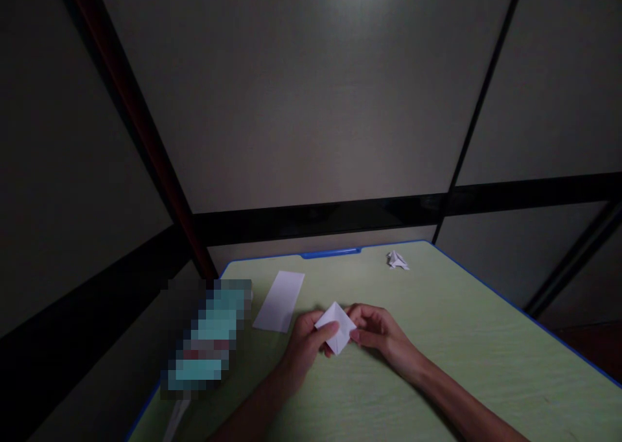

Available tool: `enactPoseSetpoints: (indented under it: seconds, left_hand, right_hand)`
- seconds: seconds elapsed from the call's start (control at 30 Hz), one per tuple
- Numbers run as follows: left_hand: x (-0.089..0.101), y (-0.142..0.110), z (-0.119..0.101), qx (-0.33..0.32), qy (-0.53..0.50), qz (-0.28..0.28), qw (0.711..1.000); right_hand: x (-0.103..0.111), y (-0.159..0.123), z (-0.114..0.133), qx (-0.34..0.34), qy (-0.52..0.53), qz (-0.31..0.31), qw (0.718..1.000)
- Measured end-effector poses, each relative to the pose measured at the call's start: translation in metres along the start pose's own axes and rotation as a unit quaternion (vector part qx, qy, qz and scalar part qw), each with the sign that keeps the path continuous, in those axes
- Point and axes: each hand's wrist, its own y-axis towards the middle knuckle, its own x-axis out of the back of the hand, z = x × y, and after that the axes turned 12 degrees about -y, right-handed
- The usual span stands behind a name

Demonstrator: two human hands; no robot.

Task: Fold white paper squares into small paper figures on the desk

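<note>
A small white folded paper (pixel 343 325), diamond-shaped with creases across its face, is held just above the table between both hands. My left hand (pixel 311 338) grips its left side, with the thumb lying on top and the fingers underneath. At the paper's right corner, my right hand (pixel 376 328) pinches the edge between thumb and fingers. The fingers behind the paper are partly hidden.
On the light green, blue-edged table (pixel 437 364) lies a white paper strip (pixel 280 301) at the left. A folded white paper figure (pixel 397 260) stands at the back right. A pixelated screen-like object (pixel 208 335) is at far left. Behind rises a panelled wall (pixel 315 105).
</note>
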Motion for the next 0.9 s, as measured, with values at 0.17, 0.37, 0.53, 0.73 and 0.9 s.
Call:
enactPoseSetpoints:
  seconds: [0.17,0.37,0.53,0.73,0.9]
  left_hand:
    - [-0.002,-0.001,-0.003,0.001,-0.001,-0.02,1.0]
    - [-0.001,-0.001,-0.001,0.011,0.013,-0.007,1.0]
    - [0.0,-0.001,-0.001,0.031,0.023,0.008,0.999]
    - [0.0,-0.002,0.001,0.035,0.047,0.011,0.998]
    - [-0.001,-0.002,0.001,0.036,0.052,0.015,0.998]
  right_hand:
    - [0.001,0.0,0.003,0.007,-0.006,0.006,1.0]
    - [0.007,-0.003,0.011,0.055,-0.101,-0.006,0.993]
    - [0.011,-0.003,0.006,0.062,-0.158,-0.001,0.986]
    - [0.011,-0.003,0.005,0.061,-0.154,-0.021,0.986]
    - [0.015,-0.005,0.007,0.061,-0.171,0.014,0.983]
